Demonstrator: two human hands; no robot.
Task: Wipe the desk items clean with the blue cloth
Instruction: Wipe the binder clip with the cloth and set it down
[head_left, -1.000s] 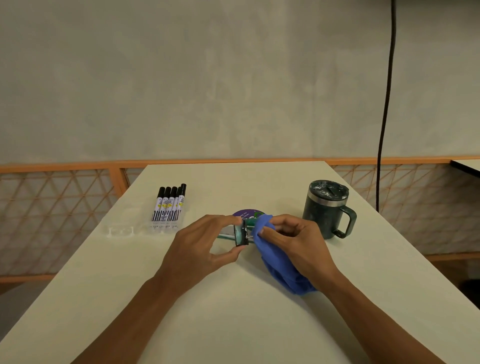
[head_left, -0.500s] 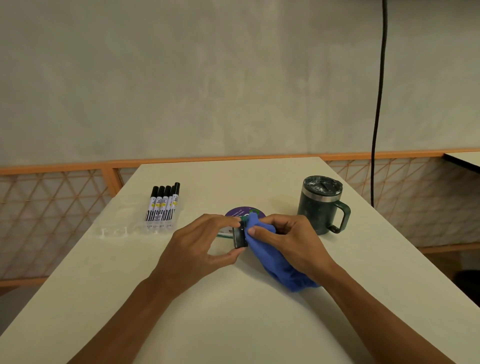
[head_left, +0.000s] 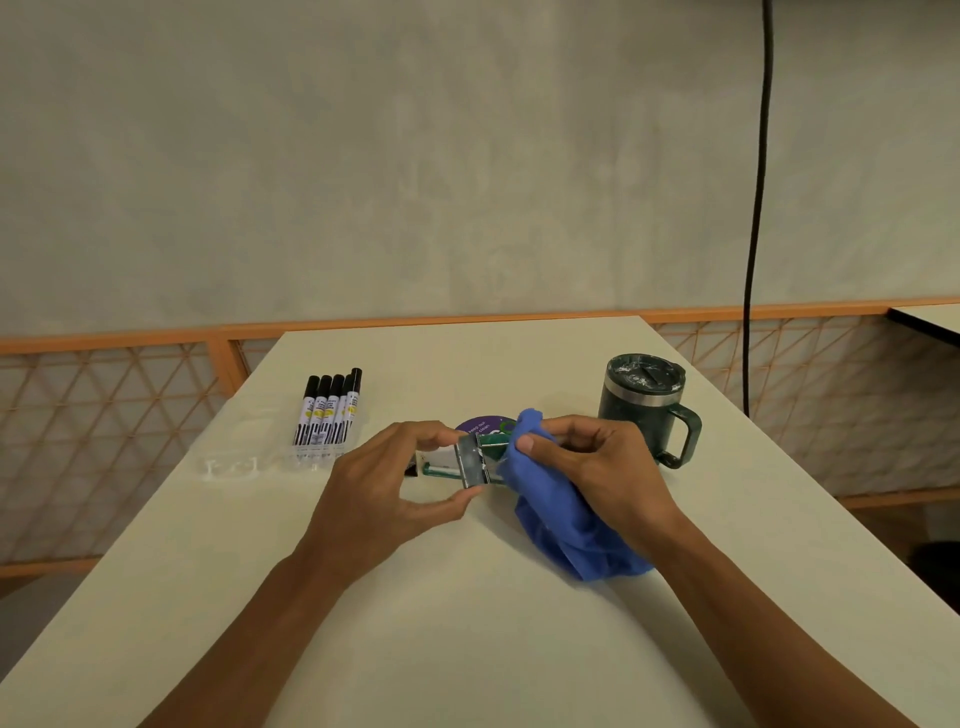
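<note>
My left hand (head_left: 387, 486) pinches a small flat grey-and-green object (head_left: 471, 460) between thumb and fingers, just above the desk. Against the object's right edge, my right hand (head_left: 602, 467) presses a bunched blue cloth (head_left: 558, 512); the cloth's loose end trails onto the desk beneath my wrist. A purple round coaster (head_left: 480, 425) lies right behind the object, partly hidden by it. A dark green lidded mug (head_left: 641, 402) with white smears on its lid stands to the right of my hands.
Several black-capped markers in a clear pack (head_left: 327, 415) lie at the back left of the pale desk (head_left: 467, 623). An orange lattice railing (head_left: 104, 415) runs behind the desk. A black cable (head_left: 756, 208) hangs down the wall at the right.
The cloth has shifted slightly up along the object's right edge, and the object's flat face has turned more toward me. The mug and markers have not moved.
</note>
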